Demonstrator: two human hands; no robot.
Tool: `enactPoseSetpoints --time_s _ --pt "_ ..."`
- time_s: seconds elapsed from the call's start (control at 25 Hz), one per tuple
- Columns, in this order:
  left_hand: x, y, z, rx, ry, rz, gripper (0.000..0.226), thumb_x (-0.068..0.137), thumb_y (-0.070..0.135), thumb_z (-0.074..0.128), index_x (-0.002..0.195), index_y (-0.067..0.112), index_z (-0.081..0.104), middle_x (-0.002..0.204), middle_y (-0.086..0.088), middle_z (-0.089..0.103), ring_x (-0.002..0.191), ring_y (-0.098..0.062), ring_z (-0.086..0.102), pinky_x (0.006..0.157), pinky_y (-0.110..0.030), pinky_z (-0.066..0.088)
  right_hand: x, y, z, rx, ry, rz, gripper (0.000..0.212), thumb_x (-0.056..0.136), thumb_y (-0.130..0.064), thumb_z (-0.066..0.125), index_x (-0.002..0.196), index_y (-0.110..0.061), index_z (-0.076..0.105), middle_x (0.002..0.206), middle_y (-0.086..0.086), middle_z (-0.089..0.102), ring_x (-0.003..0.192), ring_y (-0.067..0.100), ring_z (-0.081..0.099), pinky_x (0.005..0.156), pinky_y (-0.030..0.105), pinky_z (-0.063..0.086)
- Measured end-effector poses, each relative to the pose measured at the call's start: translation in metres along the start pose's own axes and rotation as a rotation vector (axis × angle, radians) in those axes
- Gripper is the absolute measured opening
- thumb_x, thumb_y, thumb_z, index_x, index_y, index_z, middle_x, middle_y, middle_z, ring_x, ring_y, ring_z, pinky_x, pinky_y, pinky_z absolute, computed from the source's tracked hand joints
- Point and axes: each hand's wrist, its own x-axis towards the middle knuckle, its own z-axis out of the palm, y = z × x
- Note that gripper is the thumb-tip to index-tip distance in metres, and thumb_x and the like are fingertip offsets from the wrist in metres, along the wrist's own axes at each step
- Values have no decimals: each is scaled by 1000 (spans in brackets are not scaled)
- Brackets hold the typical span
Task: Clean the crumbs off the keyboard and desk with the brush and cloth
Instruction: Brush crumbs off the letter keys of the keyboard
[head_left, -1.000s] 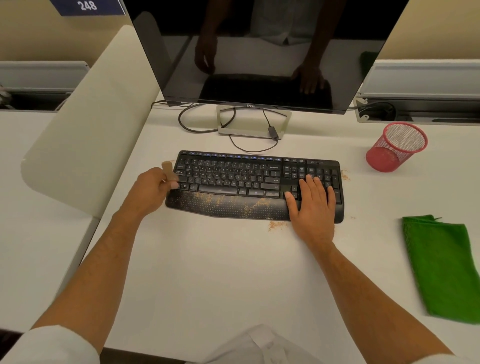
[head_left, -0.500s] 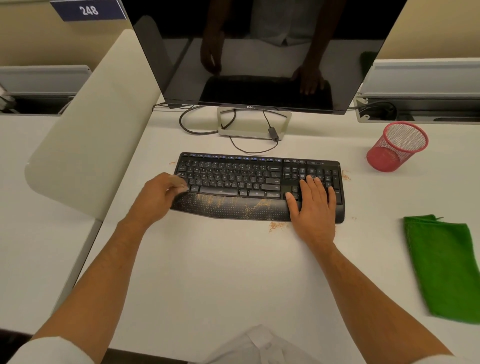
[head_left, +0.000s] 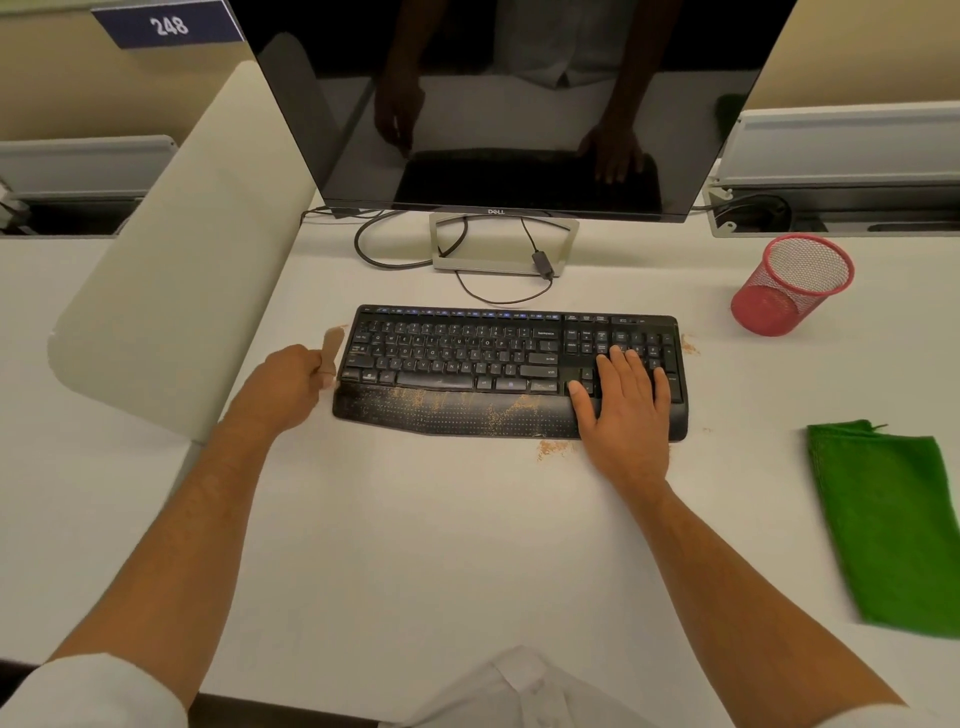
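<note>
Beneath both hands, the wide white table (head_left: 441, 545) carries everything. Beyond the fingers stands a large black glossy monitor (head_left: 519, 104). Under the right fingers lies the black plastic keyboard with a curved palm rest (head_left: 467, 364), its palm rest strewn with tan crumbs (head_left: 467, 408); smaller crumb patches lie on the table just off its front edge and both ends. Well to the right of the right fingers lies the folded green cloth (head_left: 893, 525), untouched, and beyond it a red mesh cup (head_left: 792, 286) lies tipped.

The right hand (head_left: 626, 410) lies flat, fingers straight and released, pressing the number-pad end to steady the keyboard. The left hand (head_left: 283, 389) is clenched round the small tan brush (head_left: 331, 349), which is blurred at the keyboard's left end.

Judging from this, the brushing is in hand and little is done. Short, light strokes in one direction, toward the front edge, would gather crumbs into one pile rather than scatter them; the pressing hand should keep the keyboard from sliding.
</note>
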Motion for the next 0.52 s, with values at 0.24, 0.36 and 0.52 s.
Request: enactPoseSetpoints --time_s 0.24,0.36,0.52 --pt "-12 50 11 -257 231 9 21 101 21 53 98 4 64 88 -5 63 80 -20 58 67 -27 41 0 0 0 4 6 0 62 102 -54 32 144 -12 49 153 7 45 148 23 30 125 46 9" --pt "-20 60 24 -375 320 -27 23 101 20 53 101 2 66 87 -2 62 81 -18 58 65 -22 41 0 0 -1 0 4 -2 62 103 -54 32 144 -12 49 153 7 45 148 23 31 125 47 10" --pt "-17 52 19 -255 -40 -151 17 97 18 57 94 4 65 80 -5 64 70 -18 60 55 -23 40 0 0 -1 4 7 -1 61 103 -54 33 144 -12 49 153 7 46 148 23 31 125 46 9"
